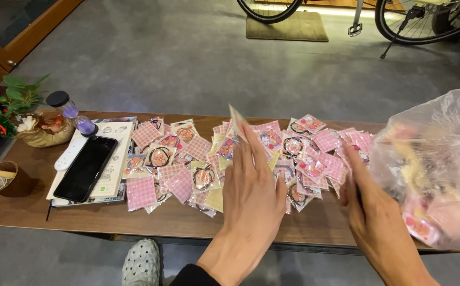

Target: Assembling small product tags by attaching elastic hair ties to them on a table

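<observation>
Left hand (252, 185) reaching forward, back facing up, fingers (246, 143) extended and close together, fingertips pinched in a light grip. Right hand (370, 204) alongside, angled inward, fingers pointing forward. Both forearms bare, a dark sleeve edge at left wrist.

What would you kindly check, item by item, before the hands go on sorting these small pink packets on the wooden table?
1. Left hand grips one small cellophane packet at its fingertips: ok.
2. Right hand free of load: cannot tell; it is blurred against the clear plastic bag.
3. Bag sits fully on the long wooden table: not ok; it overhangs the near edge.
4. Heap of pink checked packets away from the near edge: ok.
5. Black phone clear of packets: ok.
</observation>
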